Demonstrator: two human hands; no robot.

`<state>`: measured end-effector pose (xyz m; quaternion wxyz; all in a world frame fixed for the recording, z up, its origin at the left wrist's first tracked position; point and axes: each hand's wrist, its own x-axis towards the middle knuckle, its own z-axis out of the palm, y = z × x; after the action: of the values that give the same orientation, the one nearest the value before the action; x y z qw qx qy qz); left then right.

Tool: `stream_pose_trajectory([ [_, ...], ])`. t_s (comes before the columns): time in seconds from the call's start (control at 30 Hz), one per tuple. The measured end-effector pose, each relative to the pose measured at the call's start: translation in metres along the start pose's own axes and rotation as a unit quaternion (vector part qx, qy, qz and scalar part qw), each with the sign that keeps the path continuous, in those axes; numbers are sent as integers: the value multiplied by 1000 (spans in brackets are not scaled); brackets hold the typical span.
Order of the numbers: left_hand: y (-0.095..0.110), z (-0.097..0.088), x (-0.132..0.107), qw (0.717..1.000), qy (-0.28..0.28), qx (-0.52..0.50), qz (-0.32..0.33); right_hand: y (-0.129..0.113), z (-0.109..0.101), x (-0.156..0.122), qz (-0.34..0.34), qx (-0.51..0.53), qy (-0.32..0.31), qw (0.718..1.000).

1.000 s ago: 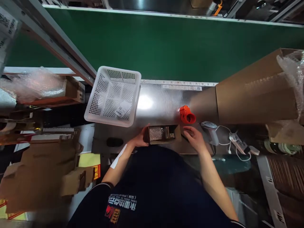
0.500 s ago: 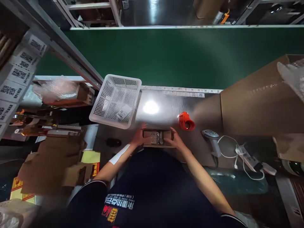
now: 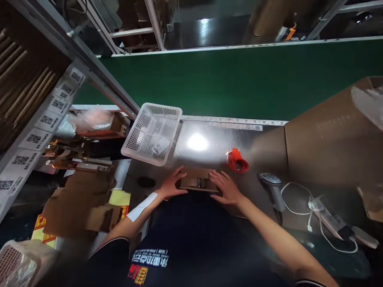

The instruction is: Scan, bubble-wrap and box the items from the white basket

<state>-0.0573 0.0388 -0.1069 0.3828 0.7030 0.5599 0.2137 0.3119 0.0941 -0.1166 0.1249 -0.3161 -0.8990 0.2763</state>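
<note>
A small brown cardboard box (image 3: 198, 175) lies on the steel table (image 3: 209, 143) close to my body, its top flaps nearly closed with a narrow gap showing something shiny inside. My left hand (image 3: 172, 184) presses on the box's left end with fingers spread. My right hand (image 3: 226, 186) lies flat on its right end. An orange tape dispenser (image 3: 237, 161) stands just right of the box, untouched.
A white perforated basket (image 3: 154, 133) with a label slip sits at the table's left rear. A handheld scanner (image 3: 272, 185) and cabled power strip (image 3: 332, 217) lie right. A large cardboard box (image 3: 332, 131) fills the right; a green conveyor belt (image 3: 239, 79) runs behind. Flat cartons pile up left.
My right hand moved left from beside the tape dispenser onto the box. Both hands folded the flaps down over the contents. The view tilted up.
</note>
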Motion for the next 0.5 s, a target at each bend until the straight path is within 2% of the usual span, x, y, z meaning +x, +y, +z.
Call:
stream_pose_trajectory([
  [0.07,2,10,11,995,78,-52,-28,-4,12,14,46,12,62,997],
  [0.17,4,24,27,980,179,-76,-40,-14,31,33,126,36,160,978],
  [0.27,6,31,32,970,228,-74,-35,-19,42,26,188,23,251,949],
  [0.33,6,33,28,969,233,-74,-33,-15,40,0,281,-9,343,896],
  [0.4,7,34,23,968,240,-65,-47,-4,30,-37,397,-52,443,802],
  [0.47,11,33,21,968,243,-30,-55,10,12,-77,511,-95,467,716],
  [0.5,16,33,24,974,224,-5,-38,16,1,-94,553,-106,454,690],
])
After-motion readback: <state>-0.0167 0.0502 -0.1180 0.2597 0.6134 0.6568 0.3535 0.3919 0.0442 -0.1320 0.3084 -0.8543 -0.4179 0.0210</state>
